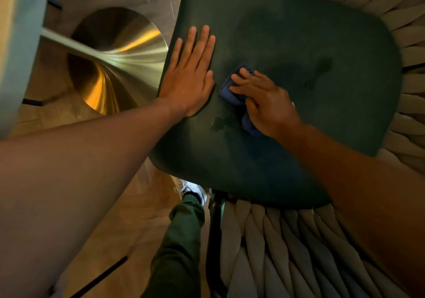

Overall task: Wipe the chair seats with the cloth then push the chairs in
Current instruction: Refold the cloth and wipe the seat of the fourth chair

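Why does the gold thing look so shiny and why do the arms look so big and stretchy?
In the head view, warm light glares in bright streaks off the brass table base; the wide lens stretches both forearms near the edges; the right hand and blue cloth look slightly smeared, while the left hand, flat on the green seat, looks sharper; dark damp patches show on the seat.

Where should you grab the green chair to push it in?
Probably the woven back, from behind, on the person's own side. It rises above the green seat as a thick rim that hands can wrap. The flat seat gives no grip: the left hand only presses it while the right hand wipes with the blue cloth.
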A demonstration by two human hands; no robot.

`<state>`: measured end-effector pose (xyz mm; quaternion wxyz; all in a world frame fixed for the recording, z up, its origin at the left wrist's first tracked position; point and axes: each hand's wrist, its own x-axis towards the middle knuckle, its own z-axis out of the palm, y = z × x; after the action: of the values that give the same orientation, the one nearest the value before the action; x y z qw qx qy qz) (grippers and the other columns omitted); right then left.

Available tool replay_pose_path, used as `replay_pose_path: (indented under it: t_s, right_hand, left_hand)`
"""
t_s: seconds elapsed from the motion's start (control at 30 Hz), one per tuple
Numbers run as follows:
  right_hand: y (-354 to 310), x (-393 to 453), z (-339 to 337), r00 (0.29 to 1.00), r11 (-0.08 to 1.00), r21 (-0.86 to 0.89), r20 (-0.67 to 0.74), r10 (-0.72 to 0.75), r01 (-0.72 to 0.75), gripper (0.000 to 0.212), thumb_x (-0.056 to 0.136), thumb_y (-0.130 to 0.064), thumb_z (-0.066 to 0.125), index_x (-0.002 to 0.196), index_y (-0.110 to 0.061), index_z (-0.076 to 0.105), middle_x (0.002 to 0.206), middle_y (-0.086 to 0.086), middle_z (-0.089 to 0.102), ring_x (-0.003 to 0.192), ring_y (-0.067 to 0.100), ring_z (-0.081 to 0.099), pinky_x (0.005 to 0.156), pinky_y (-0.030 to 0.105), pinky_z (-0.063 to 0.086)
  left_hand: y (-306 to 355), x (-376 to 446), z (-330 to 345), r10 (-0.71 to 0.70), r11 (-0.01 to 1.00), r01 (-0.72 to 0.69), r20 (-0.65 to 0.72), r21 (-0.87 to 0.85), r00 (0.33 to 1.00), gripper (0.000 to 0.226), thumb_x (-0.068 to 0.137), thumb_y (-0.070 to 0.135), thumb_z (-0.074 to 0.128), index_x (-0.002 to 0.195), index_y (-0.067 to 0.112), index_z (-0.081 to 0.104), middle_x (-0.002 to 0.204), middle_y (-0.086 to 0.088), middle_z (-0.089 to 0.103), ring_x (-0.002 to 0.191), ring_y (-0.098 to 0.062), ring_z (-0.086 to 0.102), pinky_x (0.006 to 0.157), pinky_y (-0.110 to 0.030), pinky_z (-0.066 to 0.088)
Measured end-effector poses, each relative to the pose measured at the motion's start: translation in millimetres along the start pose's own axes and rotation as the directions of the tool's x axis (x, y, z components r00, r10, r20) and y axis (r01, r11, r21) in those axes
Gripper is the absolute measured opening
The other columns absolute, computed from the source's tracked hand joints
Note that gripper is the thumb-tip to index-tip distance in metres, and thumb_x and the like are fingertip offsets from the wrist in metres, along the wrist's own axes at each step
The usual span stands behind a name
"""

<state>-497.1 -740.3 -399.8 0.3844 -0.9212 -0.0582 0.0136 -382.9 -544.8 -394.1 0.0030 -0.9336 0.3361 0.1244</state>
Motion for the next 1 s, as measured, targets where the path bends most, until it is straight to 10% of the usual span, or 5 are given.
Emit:
replay_pose_path:
  t_s: [0.2, 0.37, 0.5, 0.7, 1.0]
  right_hand:
    - [-15.0, -19.1, -28.4, 0.929, 0.884, 0.335, -0.059, 0.366, -0.327, 0.038, 0.091, -0.003, 0.042, 0.095, -0.016, 0.078, 0.105, -0.002, 0.075, 0.112, 0.010, 0.069, 0.104, 0.036, 0.052]
    - [-17.7, -53.9, -56.8, 0.736, 0.792, 0.404, -0.328, 0.592, -0.457, 0.040, 0.089, -0.002, 0.041, 0.102, -0.011, 0.078, 0.105, -0.005, 0.075, 0.100, 0.005, 0.068, 0.094, 0.027, 0.053]
    - [-0.2, -56.3, -77.5, 0.624, 0.820, 0.333, -0.534, 0.571, -0.466, 0.044, 0.091, -0.004, 0.041, 0.125, -0.006, 0.069, 0.132, 0.009, 0.067, 0.129, 0.016, 0.059, 0.112, 0.023, 0.042]
    - [48.2, -31.5, -70.4, 0.690, 0.774, 0.032, -0.432, 0.581, -0.632, 0.071, 0.100, -0.031, 0.045, 0.160, -0.003, 0.020, 0.167, 0.026, 0.004, 0.155, 0.042, -0.001, 0.124, 0.044, -0.004]
    - [58.8, -30.3, -40.4, 0.814, 0.851, -0.143, -0.407, 0.415, -0.505, 0.069, 0.083, -0.006, 0.034, 0.150, 0.006, 0.039, 0.160, 0.029, 0.028, 0.151, 0.046, 0.021, 0.125, 0.047, 0.011]
  left_hand:
    - [12.1, 5.6, -13.4, 0.078, 0.996, -0.079, -0.028, -0.044, 0.997, 0.067, 0.106, 0.039, 0.024, 0.163, 0.008, 0.004, 0.171, -0.012, -0.002, 0.157, -0.027, -0.004, 0.128, -0.045, 0.000]
    - [47.4, 35.3, -17.8, 0.325, 0.941, -0.329, -0.064, -0.072, 0.943, 0.067, 0.109, 0.044, 0.024, 0.162, 0.007, 0.010, 0.171, -0.012, 0.005, 0.158, -0.028, 0.001, 0.128, -0.045, 0.002]
    - [81.0, 66.9, -14.2, 0.413, 0.909, -0.415, -0.067, -0.029, 0.908, 0.068, 0.108, 0.046, 0.023, 0.162, 0.006, 0.011, 0.170, -0.014, 0.007, 0.157, -0.029, 0.003, 0.128, -0.047, 0.005]
    - [91.9, 85.4, -2.4, 0.359, 0.933, -0.358, -0.037, 0.043, 0.932, 0.074, 0.107, 0.052, 0.017, 0.162, 0.003, 0.008, 0.170, -0.016, 0.003, 0.157, -0.031, 0.000, 0.127, -0.049, 0.005]
    - [94.3, 88.1, -1.4, 0.364, 0.931, -0.363, -0.023, 0.050, 0.931, 0.073, 0.107, 0.051, 0.016, 0.162, 0.003, 0.005, 0.170, -0.016, -0.001, 0.157, -0.031, -0.003, 0.127, -0.050, 0.005]
